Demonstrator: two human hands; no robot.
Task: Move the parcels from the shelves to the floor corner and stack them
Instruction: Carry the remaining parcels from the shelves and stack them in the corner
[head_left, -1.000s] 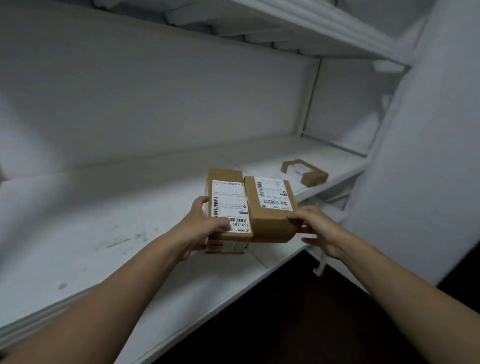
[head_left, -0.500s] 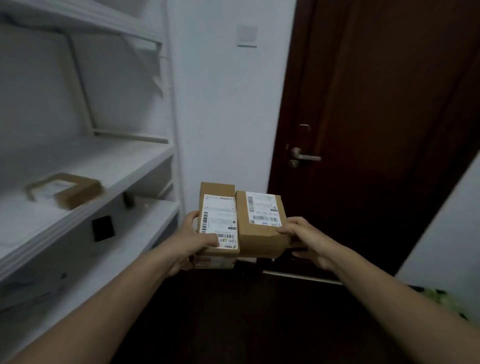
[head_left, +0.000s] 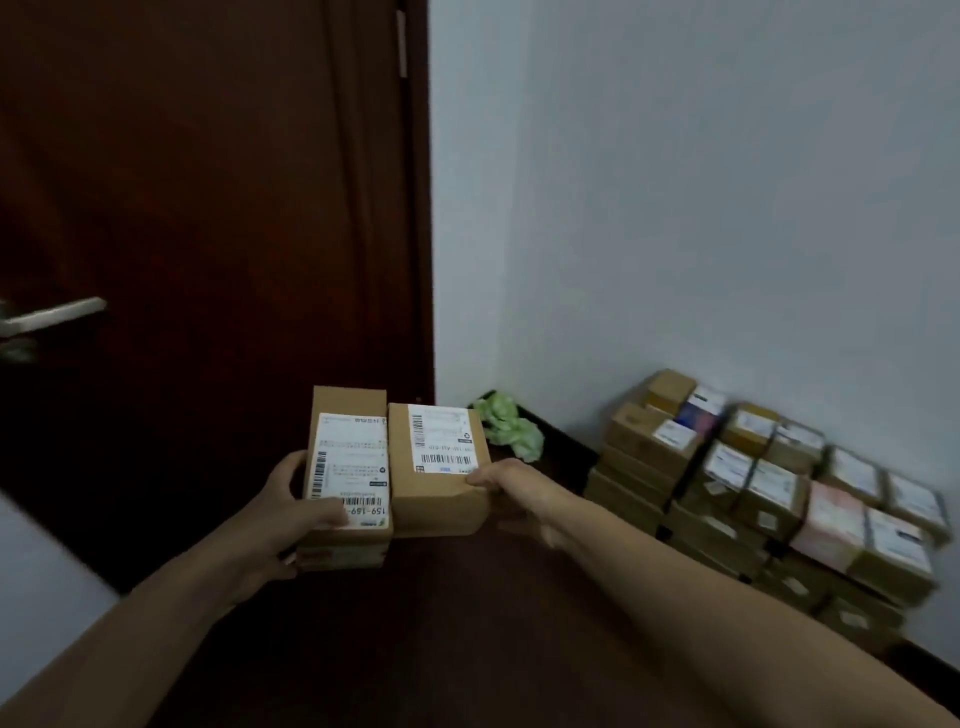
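Left hand (head_left: 291, 512) and right hand (head_left: 511, 488) hold two parcels (head_left: 395, 467) side by side; parcel stack (head_left: 769, 499) in floor corner, right.

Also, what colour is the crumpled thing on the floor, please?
The crumpled thing is light green, seen in the head view.

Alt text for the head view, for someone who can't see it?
Two brown cardboard, white-labelled parcels carried side by side: left parcel in the left hand, right parcel in the right hand. A pile of stacked parcels sits against the pale wall, beside a dark wooden door.
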